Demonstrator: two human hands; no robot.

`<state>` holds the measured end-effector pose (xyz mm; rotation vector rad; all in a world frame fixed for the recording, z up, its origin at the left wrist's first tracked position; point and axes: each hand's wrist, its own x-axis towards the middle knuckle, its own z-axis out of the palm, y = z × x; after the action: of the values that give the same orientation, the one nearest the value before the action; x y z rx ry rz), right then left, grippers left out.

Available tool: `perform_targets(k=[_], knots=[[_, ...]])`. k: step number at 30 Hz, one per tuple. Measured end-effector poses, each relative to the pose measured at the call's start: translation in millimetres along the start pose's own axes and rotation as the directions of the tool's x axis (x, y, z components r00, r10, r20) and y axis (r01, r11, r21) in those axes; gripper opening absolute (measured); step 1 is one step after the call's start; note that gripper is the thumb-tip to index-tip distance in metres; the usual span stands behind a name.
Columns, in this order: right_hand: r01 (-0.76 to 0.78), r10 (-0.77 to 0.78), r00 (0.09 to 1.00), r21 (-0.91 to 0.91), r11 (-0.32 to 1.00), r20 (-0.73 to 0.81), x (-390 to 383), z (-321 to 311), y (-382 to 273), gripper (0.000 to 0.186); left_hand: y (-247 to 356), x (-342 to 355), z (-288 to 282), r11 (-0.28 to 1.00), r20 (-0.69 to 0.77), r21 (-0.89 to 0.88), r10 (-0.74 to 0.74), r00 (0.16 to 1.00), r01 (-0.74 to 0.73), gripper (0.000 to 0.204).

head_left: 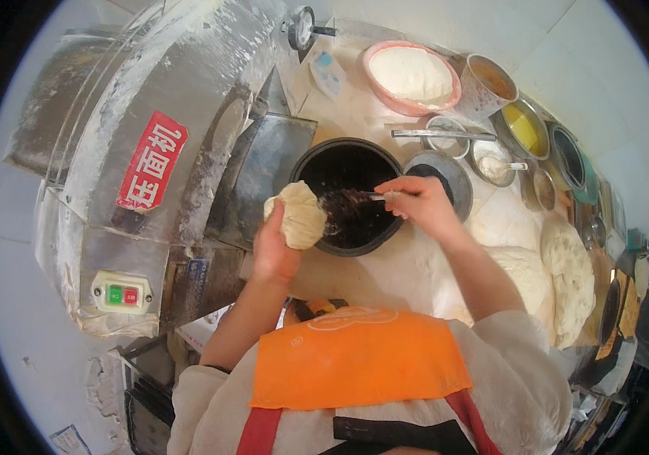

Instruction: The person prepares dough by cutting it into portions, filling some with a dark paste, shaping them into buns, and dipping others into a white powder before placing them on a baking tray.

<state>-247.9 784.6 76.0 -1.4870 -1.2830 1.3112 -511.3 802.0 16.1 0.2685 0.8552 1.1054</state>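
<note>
My left hand (279, 258) cups a pleated, pale lump of dough (298, 221) at the left rim of a black pot (302, 163). My right hand (408, 197) pinches a metal utensil (377, 197) that reaches down over the pot's dark contents (355, 227); its working end, amid some brownish stuff, is hard to make out. Just right of the pot, behind my right hand, stands a metal bowl (461, 199) with a black filling.
A steel machine (173, 83) with switch buttons fills the left. Behind the pot are a pink tub (412, 76) of dough, a cup (491, 80), several bowls (525, 125) and a metal bar (438, 135). Flat dough pieces (567, 280) lie on the right of the worktop (347, 277).
</note>
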Motion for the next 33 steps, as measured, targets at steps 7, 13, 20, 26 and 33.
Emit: perform_targets(k=[7,13,20,26,33], knots=[[0.672,-0.829,0.556,-0.615,0.411,0.053,-27,46,12,0.023,-26,12,22,0.959,0.081,-0.201,-0.187,0.979,0.2,0.042],[0.478,-0.748,0.657,-0.716,0.509,-0.093,8,8,15,0.02,-15,15,23,0.969,0.176,-0.178,-0.143,0.974,0.174,0.041],[0.578,-0.401,0.77,-0.809,0.109,0.497,49,27,65,0.012,3,22,7,0.985,0.203,-0.163,-0.031,0.979,0.065,0.044],[0.577,-0.6,0.706,-0.797,0.178,0.378,56,21,27,0.017,-2,26,0,0.97,0.238,-0.231,-0.023,0.971,0.08,0.045],[0.715,-0.254,0.699,-0.641,0.28,0.669,49,23,56,0.017,-3,26,-4,0.969,0.26,-0.238,0.003,0.966,0.061,0.045]])
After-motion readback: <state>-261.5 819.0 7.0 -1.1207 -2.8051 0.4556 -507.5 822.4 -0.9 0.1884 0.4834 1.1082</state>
